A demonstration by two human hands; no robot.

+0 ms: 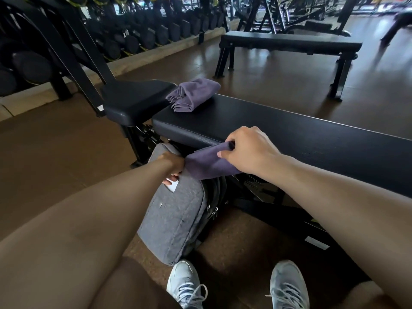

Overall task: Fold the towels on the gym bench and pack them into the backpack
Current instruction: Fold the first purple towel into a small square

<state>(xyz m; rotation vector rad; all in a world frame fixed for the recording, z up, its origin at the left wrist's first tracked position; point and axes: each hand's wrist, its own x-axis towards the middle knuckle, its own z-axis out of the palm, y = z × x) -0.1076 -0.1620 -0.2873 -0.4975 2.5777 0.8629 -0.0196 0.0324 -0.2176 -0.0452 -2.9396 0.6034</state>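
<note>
Purple cloth, soft and light — the folded towel [209,163] will sag unless held by its thick folded edge. The right hand [247,150] pinches it there, over the grey backpack [178,210] leaning against the bench [289,130]. The left hand [172,168] grips the bag's top, seemingly holding it open. A second towel [192,94] lies bunched on the bench — limp, easily gathered.

Black gym bench [289,130], crumpled purple towel [192,93] at its end
</note>
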